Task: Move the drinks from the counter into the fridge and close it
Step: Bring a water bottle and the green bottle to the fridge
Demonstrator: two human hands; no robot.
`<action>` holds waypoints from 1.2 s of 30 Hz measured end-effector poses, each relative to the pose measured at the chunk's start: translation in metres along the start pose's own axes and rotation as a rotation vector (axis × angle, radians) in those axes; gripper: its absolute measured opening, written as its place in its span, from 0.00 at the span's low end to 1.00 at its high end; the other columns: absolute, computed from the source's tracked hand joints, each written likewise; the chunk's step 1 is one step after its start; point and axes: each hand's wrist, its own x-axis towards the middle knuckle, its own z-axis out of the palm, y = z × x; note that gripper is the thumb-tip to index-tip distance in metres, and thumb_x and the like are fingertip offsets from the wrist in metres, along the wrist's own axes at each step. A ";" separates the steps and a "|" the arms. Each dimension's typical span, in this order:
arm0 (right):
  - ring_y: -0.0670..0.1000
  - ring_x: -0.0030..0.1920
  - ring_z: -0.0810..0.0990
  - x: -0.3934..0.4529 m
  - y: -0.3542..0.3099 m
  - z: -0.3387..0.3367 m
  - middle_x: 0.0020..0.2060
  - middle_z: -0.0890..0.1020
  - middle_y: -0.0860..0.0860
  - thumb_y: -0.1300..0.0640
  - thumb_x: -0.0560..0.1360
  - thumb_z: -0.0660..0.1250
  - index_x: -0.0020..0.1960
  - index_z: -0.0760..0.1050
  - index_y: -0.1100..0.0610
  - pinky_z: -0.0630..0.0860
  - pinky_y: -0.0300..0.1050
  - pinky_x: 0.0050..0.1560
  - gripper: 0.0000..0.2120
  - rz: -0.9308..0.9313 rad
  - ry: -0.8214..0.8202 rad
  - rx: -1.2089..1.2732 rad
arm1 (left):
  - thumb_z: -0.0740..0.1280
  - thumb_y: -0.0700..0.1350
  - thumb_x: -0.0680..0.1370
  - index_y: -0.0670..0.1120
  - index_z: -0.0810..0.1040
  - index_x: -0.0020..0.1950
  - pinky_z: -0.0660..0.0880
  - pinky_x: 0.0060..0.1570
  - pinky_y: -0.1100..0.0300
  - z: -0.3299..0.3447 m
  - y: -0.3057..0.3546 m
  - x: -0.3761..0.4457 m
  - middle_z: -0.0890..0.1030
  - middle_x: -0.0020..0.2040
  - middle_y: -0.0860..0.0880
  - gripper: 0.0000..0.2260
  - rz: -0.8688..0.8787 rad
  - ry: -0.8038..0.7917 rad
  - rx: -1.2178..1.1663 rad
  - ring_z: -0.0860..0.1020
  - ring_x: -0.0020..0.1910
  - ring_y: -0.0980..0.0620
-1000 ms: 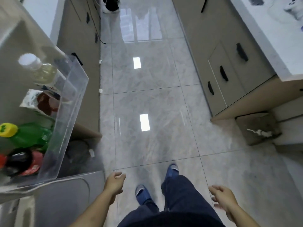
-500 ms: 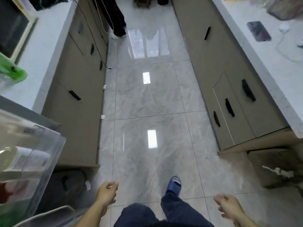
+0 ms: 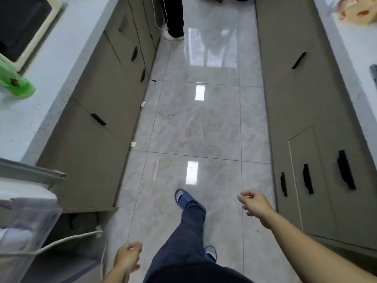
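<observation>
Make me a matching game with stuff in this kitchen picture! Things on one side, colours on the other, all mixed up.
Things:
1. slipper
2. bottle on the left counter
3. cabinet handles
4. bag on the right counter

Colours:
A. black
B. orange and cream
C. blue
D. green

Pairs: 1-C, 2-D, 3-A, 4-B

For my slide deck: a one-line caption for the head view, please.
Both hands empty, left hand and right hand loose, the person strides down the kitchen aisle past the open fridge door.
</observation>
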 end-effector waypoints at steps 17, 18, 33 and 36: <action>0.52 0.31 0.69 0.142 -0.175 -0.021 0.32 0.74 0.53 0.56 0.76 0.70 0.45 0.76 0.59 0.67 0.40 0.30 0.06 0.049 -0.064 -0.321 | 0.67 0.43 0.78 0.44 0.80 0.53 0.76 0.40 0.58 0.018 0.266 0.061 0.80 0.49 0.46 0.06 0.080 0.019 -0.308 0.78 0.45 0.48; 0.52 0.30 0.70 0.152 -0.186 -0.019 0.31 0.74 0.53 0.56 0.76 0.70 0.44 0.76 0.58 0.67 0.39 0.30 0.07 0.057 -0.072 -0.340 | 0.67 0.43 0.78 0.44 0.80 0.53 0.76 0.40 0.59 0.018 0.274 0.063 0.80 0.49 0.46 0.06 0.073 0.030 -0.340 0.78 0.46 0.48; 0.53 0.27 0.70 0.289 -0.468 0.113 0.26 0.73 0.53 0.60 0.74 0.73 0.42 0.77 0.60 0.67 0.38 0.27 0.06 -0.270 -0.384 -0.765 | 0.67 0.48 0.78 0.46 0.80 0.47 0.79 0.42 0.54 0.025 0.313 0.041 0.81 0.49 0.42 0.06 -0.306 0.377 -0.704 0.80 0.45 0.42; 0.53 0.25 0.71 0.288 -0.510 0.151 0.24 0.74 0.51 0.60 0.73 0.74 0.43 0.78 0.60 0.68 0.39 0.26 0.06 -0.328 -0.426 -0.818 | 0.68 0.49 0.77 0.48 0.80 0.47 0.81 0.49 0.51 0.034 0.319 0.037 0.82 0.48 0.45 0.05 -0.355 0.455 -0.751 0.81 0.47 0.44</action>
